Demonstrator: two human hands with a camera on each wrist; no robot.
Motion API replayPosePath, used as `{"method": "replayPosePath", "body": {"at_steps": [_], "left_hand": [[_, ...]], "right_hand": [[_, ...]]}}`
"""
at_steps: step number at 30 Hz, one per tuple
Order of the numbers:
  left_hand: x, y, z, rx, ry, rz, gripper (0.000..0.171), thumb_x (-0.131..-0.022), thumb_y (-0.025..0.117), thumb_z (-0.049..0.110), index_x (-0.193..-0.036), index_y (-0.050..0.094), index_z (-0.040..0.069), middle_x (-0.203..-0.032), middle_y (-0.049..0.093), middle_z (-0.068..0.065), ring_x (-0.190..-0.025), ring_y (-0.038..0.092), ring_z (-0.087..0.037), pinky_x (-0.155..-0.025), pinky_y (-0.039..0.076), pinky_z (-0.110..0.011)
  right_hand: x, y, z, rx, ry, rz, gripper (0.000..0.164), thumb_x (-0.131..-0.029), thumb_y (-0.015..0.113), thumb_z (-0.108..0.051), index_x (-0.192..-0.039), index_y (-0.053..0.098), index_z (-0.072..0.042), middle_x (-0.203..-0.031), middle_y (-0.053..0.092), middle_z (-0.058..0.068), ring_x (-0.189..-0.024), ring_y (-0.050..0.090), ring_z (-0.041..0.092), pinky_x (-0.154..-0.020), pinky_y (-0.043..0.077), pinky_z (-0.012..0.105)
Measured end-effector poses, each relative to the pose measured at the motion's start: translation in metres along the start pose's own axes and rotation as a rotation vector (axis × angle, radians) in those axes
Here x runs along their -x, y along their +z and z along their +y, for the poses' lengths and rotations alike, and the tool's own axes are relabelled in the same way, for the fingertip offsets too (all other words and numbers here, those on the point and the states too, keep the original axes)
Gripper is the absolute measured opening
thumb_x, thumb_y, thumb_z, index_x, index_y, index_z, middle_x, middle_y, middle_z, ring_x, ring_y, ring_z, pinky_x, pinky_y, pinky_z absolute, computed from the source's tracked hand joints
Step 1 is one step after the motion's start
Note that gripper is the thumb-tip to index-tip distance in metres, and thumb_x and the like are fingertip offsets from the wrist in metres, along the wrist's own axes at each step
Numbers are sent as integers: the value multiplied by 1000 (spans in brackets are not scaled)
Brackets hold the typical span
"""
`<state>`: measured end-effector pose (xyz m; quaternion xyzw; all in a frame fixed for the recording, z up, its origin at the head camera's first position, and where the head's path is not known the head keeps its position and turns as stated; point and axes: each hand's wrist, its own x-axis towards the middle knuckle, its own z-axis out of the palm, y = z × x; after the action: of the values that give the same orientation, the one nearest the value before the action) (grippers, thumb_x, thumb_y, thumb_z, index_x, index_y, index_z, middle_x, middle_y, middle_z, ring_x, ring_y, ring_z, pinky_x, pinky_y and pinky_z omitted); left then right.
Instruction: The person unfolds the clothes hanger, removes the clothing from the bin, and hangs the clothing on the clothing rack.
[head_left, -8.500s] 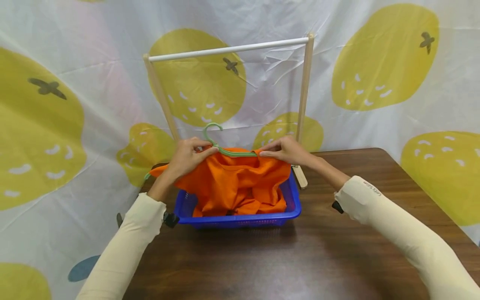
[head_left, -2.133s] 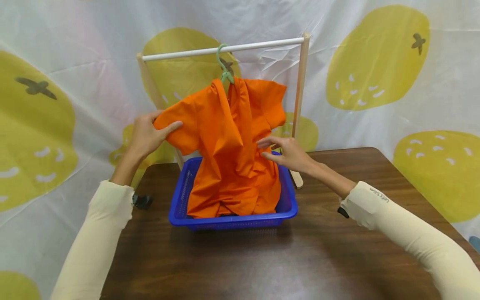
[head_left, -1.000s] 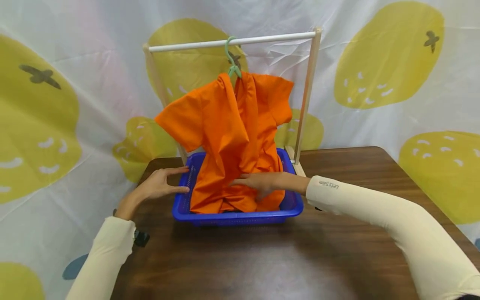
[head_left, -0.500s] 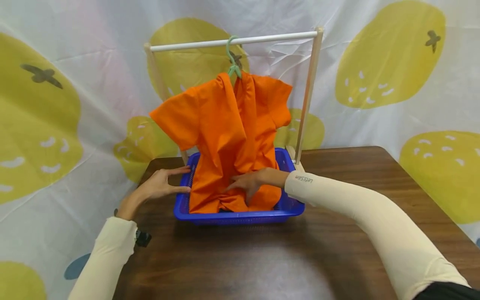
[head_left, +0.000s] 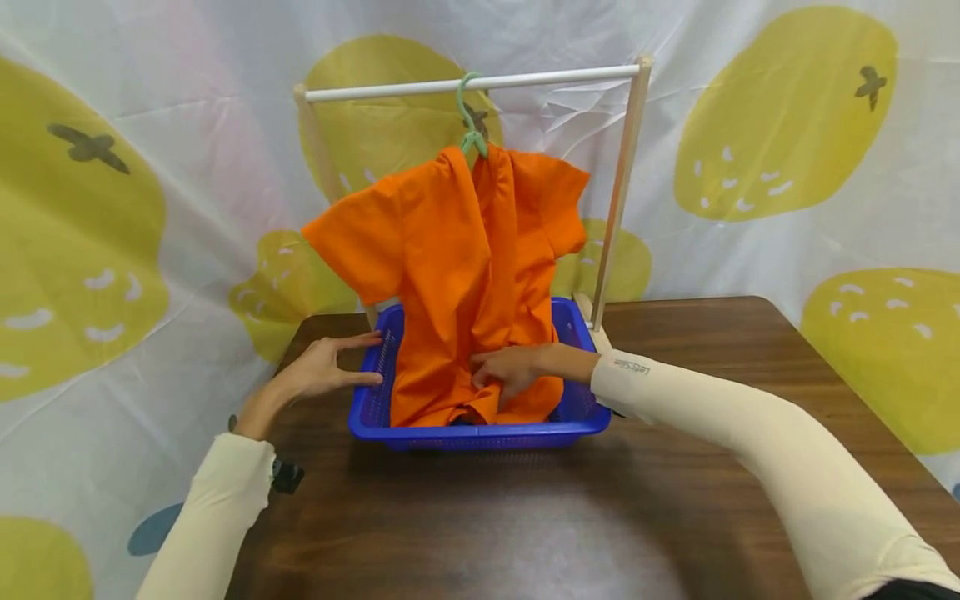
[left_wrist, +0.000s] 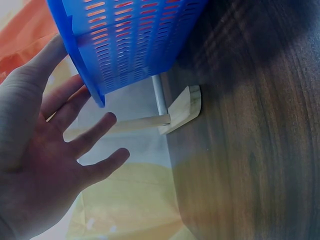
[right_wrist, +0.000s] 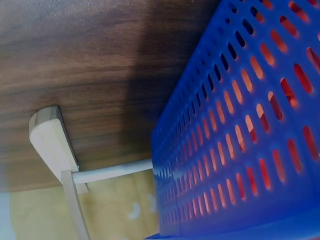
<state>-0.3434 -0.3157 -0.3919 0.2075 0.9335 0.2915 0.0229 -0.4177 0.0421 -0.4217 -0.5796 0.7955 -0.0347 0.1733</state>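
An orange short-sleeved shirt (head_left: 442, 242) hangs from a green hanger (head_left: 473, 137), whose hook sits over the white rod (head_left: 555, 77). Its lower part lies bunched in a blue perforated basket (head_left: 420, 432). My right hand (head_left: 513, 368) reaches into the basket and grips a fold of the shirt's lower front; the fingertips are partly hidden by cloth. My left hand (head_left: 318, 367) touches the basket's left rim with spread thumb and fingers. The left wrist view shows this hand (left_wrist: 45, 145) beside the basket wall (left_wrist: 130, 45), two fingers standing apart from it.
Wooden posts (head_left: 622, 192) carry the rod behind the basket, with a wooden foot (right_wrist: 50, 142) on the table. The brown table (head_left: 480, 517) extends in front and to the right. A fruit-print curtain (head_left: 750, 250) hangs behind. A small dark patch (head_left: 468, 418) shows under the shirt hem.
The shirt went from the basket onto the rod on its hanger. My left hand left the sleeve for the basket rim. My right hand moved down and its spread fingers gathered cloth.
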Motion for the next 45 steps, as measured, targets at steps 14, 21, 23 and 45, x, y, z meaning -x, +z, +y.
{"method": "replayPosePath", "body": {"at_steps": [14,21,23,45], "left_hand": [[3,0,2,34,16,15,76,-87,84,45,-151,57,14,-153,55,-5,-146,43,-38,-115,35,-63],[1,2,3,45,22,9,75,-87,84,45,-150,58,13,-154,54,-3,-146,43,-36,-115,35,-62],[1,2,3,46,29,13,74,-87,84,44,-149,59,12,-154,54,-2,-146,43,-35,-115,35,-62],[22,1,3,46,-4,21,78,-85,86,47,-148,59,9,-157,51,2,-145,45,-33,-115,38,-57]], "right_hand": [[9,2,-1,-50,-104,108,34,-90,79,-9,-122,72,-2,-113,74,8,-95,65,20,-89,55,31],[22,-17,-4,-113,-95,350,16,-92,78,-14,-105,76,-6,-92,74,1,-82,64,12,-78,53,26],[26,-26,-4,-112,-84,414,14,-91,79,-13,-103,76,-8,-91,74,0,-80,65,11,-76,53,26],[5,-135,28,20,294,734,20,-86,80,-12,-102,81,0,-94,78,14,-83,70,28,-75,52,35]]}}
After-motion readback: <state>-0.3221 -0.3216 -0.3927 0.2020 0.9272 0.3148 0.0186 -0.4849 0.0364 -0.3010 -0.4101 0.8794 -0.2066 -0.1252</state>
